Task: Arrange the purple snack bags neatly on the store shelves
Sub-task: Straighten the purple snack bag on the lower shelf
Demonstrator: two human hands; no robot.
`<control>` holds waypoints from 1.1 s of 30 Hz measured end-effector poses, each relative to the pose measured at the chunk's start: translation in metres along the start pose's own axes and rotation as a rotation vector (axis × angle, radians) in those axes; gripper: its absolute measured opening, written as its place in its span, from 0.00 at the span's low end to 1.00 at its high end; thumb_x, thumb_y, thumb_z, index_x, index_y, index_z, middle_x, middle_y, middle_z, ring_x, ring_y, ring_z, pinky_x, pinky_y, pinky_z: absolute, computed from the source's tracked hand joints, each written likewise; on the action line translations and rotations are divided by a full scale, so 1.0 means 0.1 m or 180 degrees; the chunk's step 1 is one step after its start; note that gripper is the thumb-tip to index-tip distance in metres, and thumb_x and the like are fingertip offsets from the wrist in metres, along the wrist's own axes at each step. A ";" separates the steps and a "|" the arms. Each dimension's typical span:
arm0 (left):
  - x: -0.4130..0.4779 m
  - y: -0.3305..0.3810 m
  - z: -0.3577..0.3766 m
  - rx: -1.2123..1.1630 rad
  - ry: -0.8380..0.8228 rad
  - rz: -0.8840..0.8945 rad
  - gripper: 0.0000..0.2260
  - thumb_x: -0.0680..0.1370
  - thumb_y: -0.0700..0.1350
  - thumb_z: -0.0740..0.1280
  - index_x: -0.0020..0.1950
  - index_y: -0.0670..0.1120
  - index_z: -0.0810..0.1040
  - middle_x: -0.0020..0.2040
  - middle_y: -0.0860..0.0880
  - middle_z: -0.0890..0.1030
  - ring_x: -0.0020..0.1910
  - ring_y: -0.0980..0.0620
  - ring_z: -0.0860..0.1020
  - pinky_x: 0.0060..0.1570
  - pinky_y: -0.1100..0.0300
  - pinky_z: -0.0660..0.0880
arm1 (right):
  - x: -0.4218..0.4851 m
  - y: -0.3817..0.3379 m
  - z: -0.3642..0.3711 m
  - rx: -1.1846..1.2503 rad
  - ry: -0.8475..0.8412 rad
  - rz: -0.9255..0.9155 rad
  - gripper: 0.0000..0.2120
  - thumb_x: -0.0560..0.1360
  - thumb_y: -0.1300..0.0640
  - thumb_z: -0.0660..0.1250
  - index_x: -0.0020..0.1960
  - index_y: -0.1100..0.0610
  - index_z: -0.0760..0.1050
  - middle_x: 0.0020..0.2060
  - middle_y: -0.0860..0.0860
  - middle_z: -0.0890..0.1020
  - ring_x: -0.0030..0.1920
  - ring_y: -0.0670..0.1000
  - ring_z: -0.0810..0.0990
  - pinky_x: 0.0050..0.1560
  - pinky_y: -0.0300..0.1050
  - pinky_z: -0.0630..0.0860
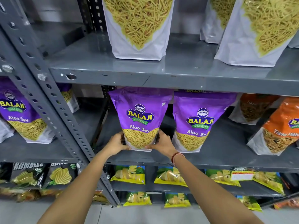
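A purple Aloo Sev snack bag (140, 117) stands upright near the front of the grey middle shelf (226, 160). My left hand (115, 143) grips its lower left corner and my right hand (163, 143) grips its lower right corner. A second purple bag (199, 120) stands upright just to its right, with another one partly hidden behind it. On the neighbouring rack to the left stands a third purple bag (19, 110), and one more (68, 97) sits further back.
Orange snack bags (281, 126) stand at the right of the same shelf. The upper shelf (161, 73) carries more bags, only their white bottoms showing (139, 28). A perforated grey post (53, 102) separates the racks. Yellow-green chip packets (129, 174) and black packets (29, 175) fill lower shelves.
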State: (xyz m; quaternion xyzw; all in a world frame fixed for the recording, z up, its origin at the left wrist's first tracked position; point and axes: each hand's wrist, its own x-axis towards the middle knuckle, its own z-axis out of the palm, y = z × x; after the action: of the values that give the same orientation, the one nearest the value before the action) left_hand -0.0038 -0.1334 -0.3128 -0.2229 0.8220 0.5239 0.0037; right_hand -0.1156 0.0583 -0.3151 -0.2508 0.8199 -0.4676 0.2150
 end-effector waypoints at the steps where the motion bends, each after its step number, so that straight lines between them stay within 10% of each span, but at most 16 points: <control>1: 0.00 -0.02 0.00 -0.0040 -0.0005 0.0016 0.28 0.62 0.31 0.76 0.55 0.49 0.70 0.56 0.44 0.79 0.59 0.46 0.77 0.63 0.47 0.73 | 0.00 0.01 0.00 0.0014 -0.0016 -0.0001 0.41 0.59 0.54 0.82 0.67 0.57 0.66 0.61 0.56 0.79 0.63 0.56 0.76 0.64 0.55 0.74; 14: 0.03 -0.20 0.06 -0.0206 0.0060 -0.0058 0.31 0.64 0.33 0.76 0.63 0.44 0.69 0.64 0.41 0.77 0.66 0.43 0.73 0.66 0.45 0.70 | -0.02 0.01 0.00 -0.0122 -0.0080 0.0056 0.43 0.64 0.59 0.79 0.72 0.57 0.59 0.64 0.58 0.76 0.64 0.58 0.74 0.64 0.54 0.74; 17: -0.12 -0.17 0.19 -0.0190 0.0755 -0.0091 0.32 0.65 0.35 0.76 0.66 0.38 0.69 0.64 0.39 0.76 0.64 0.42 0.75 0.64 0.49 0.71 | -0.17 0.10 0.00 0.0058 0.0224 0.0054 0.39 0.65 0.59 0.78 0.71 0.57 0.62 0.61 0.57 0.77 0.60 0.57 0.77 0.62 0.54 0.76; 21: -0.54 -0.14 0.71 -0.0697 0.1989 0.0130 0.19 0.70 0.39 0.73 0.59 0.40 0.75 0.58 0.39 0.79 0.58 0.40 0.77 0.55 0.52 0.74 | -0.62 0.24 -0.16 0.0282 0.0762 -0.0107 0.17 0.70 0.61 0.73 0.57 0.60 0.76 0.52 0.54 0.82 0.44 0.43 0.80 0.45 0.30 0.75; 30: -0.38 0.36 1.58 -0.0343 0.0827 0.0765 0.18 0.71 0.42 0.72 0.59 0.44 0.75 0.55 0.50 0.78 0.55 0.51 0.78 0.48 0.63 0.76 | -1.01 0.66 -0.93 0.0810 0.2197 -0.0065 0.13 0.67 0.59 0.76 0.49 0.54 0.77 0.46 0.54 0.82 0.42 0.45 0.79 0.40 0.45 0.80; 33: -0.13 0.56 1.66 -0.0067 0.0591 0.0828 0.27 0.69 0.43 0.74 0.65 0.42 0.71 0.62 0.46 0.76 0.58 0.50 0.75 0.55 0.53 0.76 | -0.90 0.72 -1.14 0.0704 0.2156 -0.0069 0.21 0.64 0.57 0.79 0.54 0.56 0.74 0.49 0.53 0.81 0.46 0.51 0.79 0.43 0.34 0.75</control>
State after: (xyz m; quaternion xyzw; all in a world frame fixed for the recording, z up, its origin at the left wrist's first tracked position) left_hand -0.0504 0.0345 -0.3363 -0.1621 0.8352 0.5057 -0.1426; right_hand -0.1268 0.2201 -0.3143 -0.0654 0.7864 -0.6124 -0.0482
